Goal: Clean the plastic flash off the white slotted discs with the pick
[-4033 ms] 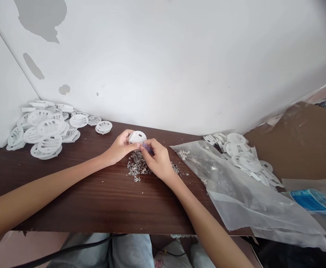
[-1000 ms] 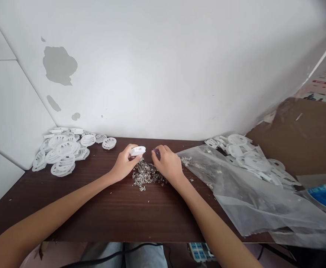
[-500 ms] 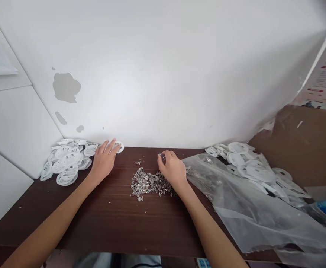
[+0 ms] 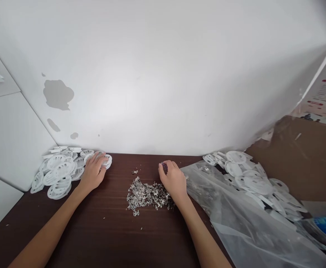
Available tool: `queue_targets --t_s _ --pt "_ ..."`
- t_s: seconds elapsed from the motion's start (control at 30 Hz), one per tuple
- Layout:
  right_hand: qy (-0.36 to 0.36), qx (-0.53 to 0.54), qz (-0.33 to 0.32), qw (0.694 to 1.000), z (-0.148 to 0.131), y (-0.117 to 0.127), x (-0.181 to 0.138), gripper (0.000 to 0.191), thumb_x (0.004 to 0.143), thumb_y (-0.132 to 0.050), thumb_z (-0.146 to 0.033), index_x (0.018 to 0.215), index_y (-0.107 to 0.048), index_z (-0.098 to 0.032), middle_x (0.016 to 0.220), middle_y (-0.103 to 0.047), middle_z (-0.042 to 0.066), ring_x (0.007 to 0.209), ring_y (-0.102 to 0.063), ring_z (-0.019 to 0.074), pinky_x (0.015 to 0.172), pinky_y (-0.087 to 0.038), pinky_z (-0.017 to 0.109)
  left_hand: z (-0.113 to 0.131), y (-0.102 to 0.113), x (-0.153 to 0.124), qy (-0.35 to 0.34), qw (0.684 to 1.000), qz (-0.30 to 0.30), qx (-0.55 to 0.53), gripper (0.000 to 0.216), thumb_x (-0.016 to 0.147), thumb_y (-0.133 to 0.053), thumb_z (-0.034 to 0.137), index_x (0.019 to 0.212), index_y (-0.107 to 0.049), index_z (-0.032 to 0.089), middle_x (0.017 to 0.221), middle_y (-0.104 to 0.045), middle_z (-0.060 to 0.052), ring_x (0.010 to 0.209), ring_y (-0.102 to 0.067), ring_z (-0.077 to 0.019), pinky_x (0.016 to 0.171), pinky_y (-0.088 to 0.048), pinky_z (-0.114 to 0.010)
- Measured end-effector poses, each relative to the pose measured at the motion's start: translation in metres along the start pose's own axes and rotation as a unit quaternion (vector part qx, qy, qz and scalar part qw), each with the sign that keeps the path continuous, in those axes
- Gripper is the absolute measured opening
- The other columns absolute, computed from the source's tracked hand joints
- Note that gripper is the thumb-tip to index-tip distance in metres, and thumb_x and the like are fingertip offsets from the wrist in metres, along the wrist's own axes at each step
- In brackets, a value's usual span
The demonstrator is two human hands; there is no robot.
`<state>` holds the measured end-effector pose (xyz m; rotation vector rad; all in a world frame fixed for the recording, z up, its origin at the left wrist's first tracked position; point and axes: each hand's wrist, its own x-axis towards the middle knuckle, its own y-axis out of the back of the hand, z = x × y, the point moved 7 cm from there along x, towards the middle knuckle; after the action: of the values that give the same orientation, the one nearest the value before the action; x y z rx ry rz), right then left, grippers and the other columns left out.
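Observation:
My left hand [image 4: 93, 172] lies palm down with its fingers spread over the right end of a pile of white slotted plastic discs [image 4: 64, 170]. Its fingertips touch a white disc [image 4: 107, 160], partly hidden beneath them. Farther right, my right hand [image 4: 174, 180] is closed, thumb and fingers curled together around something small and dark whose kind I cannot make out. A heap of small shiny metal clips [image 4: 143, 194] lies between the hands, its right edge against my right hand.
On the right, a clear plastic bag [image 4: 229, 216] is spread over the dark wooden table [image 4: 109, 238]. More white discs [image 4: 257, 184] are piled behind it, beside a brown cardboard panel [image 4: 282, 160]. A white wall [image 4: 151, 93] bounds the back.
My left hand has moved left toward the disc pile, and the disc at its fingertips now lies there too. My right hand stays closed beside the clips. The camera view has tilted up slightly.

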<state>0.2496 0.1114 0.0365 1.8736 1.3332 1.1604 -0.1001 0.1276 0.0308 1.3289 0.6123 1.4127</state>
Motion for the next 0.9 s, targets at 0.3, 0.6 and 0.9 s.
queue_targets --t_s 0.3,0.6,0.9 --pt "-0.009 0.007 0.006 1.0 -0.002 -0.003 0.004 0.013 0.1 -0.06 -0.029 0.106 -0.068 -0.021 0.104 -0.071 0.007 0.077 -0.065 0.018 0.063 -0.036 0.027 -0.004 -0.012 0.005 -0.019 1.0 -0.003 0.011 0.047 0.101 -0.042 0.05 0.13 -0.06 0.016 0.157 -0.053 -0.019 0.147 -0.048 -0.0382 0.119 -0.04 -0.058" --pt "-0.234 -0.164 0.085 0.955 0.115 0.121 0.005 0.034 0.106 -0.048 -0.036 0.127 -0.067 -0.017 0.119 -0.071 0.016 0.1 -0.07 0.0258 0.08 -0.046 0.032 -0.008 -0.01 0.014 0.005 0.998 0.056 0.027 0.063 0.103 -0.032 0.051 0.139 -0.054 0.004 0.153 -0.054 -0.027 0.152 -0.036 -0.0475 0.116 -0.038 -0.066" --pt "-0.352 -0.211 -0.03 0.911 0.2 0.124 0.032 0.046 0.096 -0.067 -0.038 0.133 -0.064 -0.011 0.124 -0.072 0.022 0.118 -0.069 0.0328 0.091 -0.05 0.036 0.006 0.004 0.013 0.011 0.995 0.087 0.05 0.061 0.1 -0.036 0.05 0.131 -0.06 0.004 0.145 -0.06 -0.029 0.149 -0.037 -0.0495 0.115 -0.035 -0.068"
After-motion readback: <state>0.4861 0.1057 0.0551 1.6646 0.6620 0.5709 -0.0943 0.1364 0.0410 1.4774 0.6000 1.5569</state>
